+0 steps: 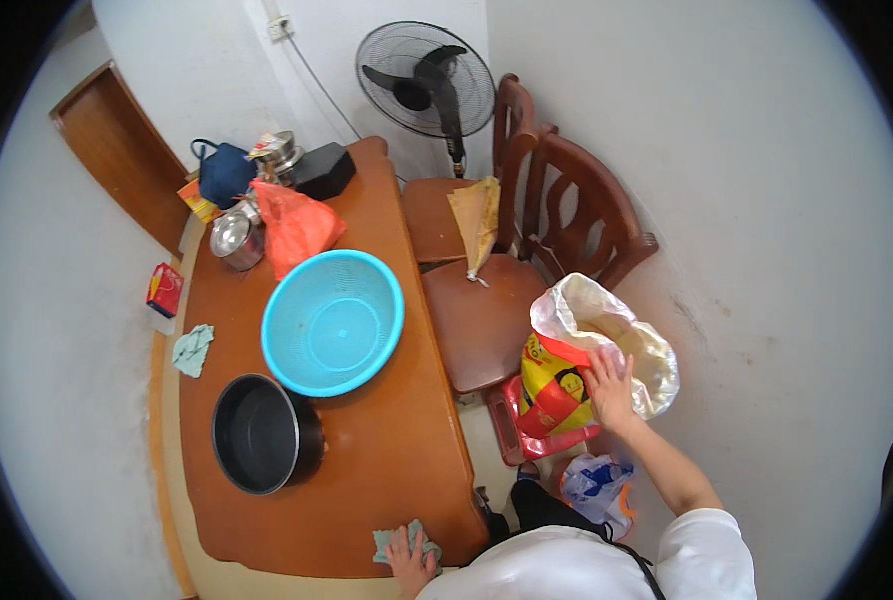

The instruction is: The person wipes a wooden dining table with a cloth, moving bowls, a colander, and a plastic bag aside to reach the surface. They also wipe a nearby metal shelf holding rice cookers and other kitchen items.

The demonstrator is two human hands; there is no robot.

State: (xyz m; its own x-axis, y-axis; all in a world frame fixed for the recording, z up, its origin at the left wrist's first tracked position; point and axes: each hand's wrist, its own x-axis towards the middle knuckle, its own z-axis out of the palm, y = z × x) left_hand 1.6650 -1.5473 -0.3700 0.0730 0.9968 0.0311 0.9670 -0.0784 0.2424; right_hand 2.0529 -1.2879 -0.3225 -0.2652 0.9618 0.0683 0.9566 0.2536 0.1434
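At the table's near edge my left hand point(409, 561) lies on a pale green cloth point(380, 547), its fingers spread over the top. My right hand point(613, 394) is at the rim of a large red and yellow woven sack point(544, 386), its fingers on the outer side and its thumb by the silvery lining. The sack's mouth gapes upward and its bottom is hidden from me. It stands on a red plastic stool point(518, 442). Farther along the wooden table point(386, 480) are a black pot point(255, 435) and a light blue plastic colander basin point(334, 322), side by side.
Two wooden chairs point(484, 315) line the table's right side, with a yellowish bag point(479, 221) on their seats. A red plastic bag point(293, 225), a lidded metal pot point(236, 240) and a second cloth point(193, 351) lie farther off. A standing fan point(425, 81) is behind. Plastic bags point(596, 484) sit near my feet.
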